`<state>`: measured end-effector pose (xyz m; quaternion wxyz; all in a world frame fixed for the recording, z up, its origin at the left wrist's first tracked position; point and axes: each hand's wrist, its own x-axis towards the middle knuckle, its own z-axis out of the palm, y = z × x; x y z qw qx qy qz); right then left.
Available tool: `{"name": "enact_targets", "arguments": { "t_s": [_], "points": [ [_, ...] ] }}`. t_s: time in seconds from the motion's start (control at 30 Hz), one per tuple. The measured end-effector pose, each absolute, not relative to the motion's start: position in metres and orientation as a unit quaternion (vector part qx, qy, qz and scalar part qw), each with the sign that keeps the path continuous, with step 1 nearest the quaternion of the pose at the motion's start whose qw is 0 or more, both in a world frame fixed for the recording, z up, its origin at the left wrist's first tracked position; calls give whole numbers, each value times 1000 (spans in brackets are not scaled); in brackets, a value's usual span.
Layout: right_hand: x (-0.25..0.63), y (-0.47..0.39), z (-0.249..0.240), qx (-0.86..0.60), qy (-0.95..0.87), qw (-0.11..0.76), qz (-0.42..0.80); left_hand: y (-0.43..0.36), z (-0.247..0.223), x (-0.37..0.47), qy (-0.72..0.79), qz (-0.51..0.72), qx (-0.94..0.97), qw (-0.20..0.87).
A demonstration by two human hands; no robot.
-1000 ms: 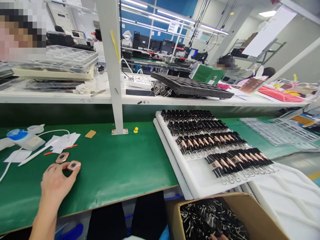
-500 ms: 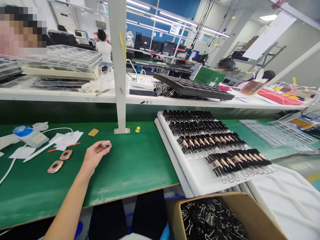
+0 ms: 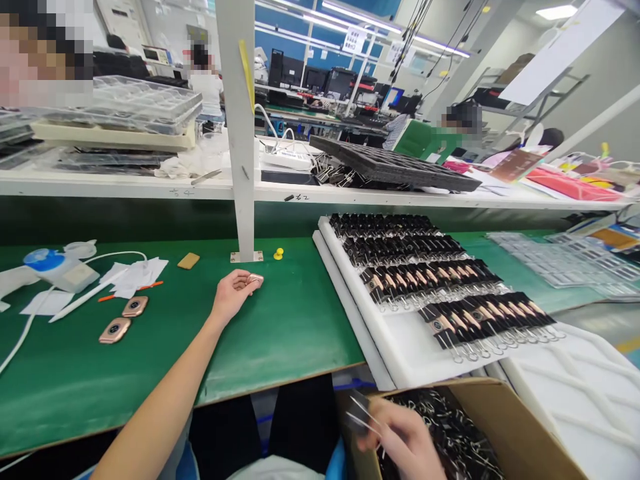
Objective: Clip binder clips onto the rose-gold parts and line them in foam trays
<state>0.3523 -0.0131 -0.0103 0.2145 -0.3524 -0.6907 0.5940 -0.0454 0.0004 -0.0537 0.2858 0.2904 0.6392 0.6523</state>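
Okay, left hand [image 3: 234,293]: fingertips pinching a rose-gold watch case [image 3: 255,281]; lifted or touching the mat — can't tell.
Watch case spot: over the green mat [image 3: 295,333], near the foot of the white post [image 3: 240,167] and the yellow pin [image 3: 279,254].
Right hand [image 3: 403,433]: blurred, fingers closed on a black binder clip [image 3: 357,415], wire handles showing; by the left side of the cardboard box [image 3: 520,427].
Box: loose black clips inside, just off the mat's near edge.
Loose cases: two left of the left hand, close together — lower case [image 3: 115,329], upper case [image 3: 135,307].
White tray [image 3: 407,347]: four clip rows; the nearer two grip rose-gold cases [image 3: 439,325].
Mat, far left: blue-topped bottle [image 3: 67,273], papers [image 3: 134,280], tan block [image 3: 189,261] right of them.
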Motion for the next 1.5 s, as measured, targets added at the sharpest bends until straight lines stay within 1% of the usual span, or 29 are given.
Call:
{"name": "enact_targets", "arguments": {
  "t_s": [0.03,0.1,0.23,0.37,0.5,0.67,0.77,1.07,1.2,1.3,1.37,1.43,1.47,1.5],
  "points": [
    [325,-12,-13,-336,-675,243,611,-1,-54,-46,641,651,294,283],
    [272,-9,-21,-302,-621,270,672,-3,-54,-48,638,655,291,282],
    [183,14,-37,-249,-489,275,789,-4,-55,-54,618,675,277,292],
    [123,57,-48,-277,-435,300,802,-5,-57,-57,588,698,272,305],
    [96,85,-58,-287,-491,304,764,-7,-56,-58,566,718,247,320],
    [95,93,-68,-224,-564,274,746,-8,-54,-57,548,734,212,340],
    [99,94,-73,-198,-579,273,742,-8,-54,-57,548,733,202,350],
    [103,93,-72,-214,-582,317,718,-9,-52,-50,558,706,204,385],
    [98,95,-75,-215,-588,326,708,-8,-54,-49,567,697,215,383],
    [94,93,-69,-235,-577,325,711,-7,-53,-49,569,697,220,377],
    [107,81,-57,-260,-571,309,715,-8,-52,-50,566,698,225,376],
    [144,57,-46,-293,-601,281,688,-8,-51,-51,558,702,232,376],
    [171,42,-42,-315,-631,269,656,-8,-50,-51,553,705,234,376],
    [205,26,-42,-353,-670,286,588,-9,-50,-51,549,708,235,377]
  ]
}}
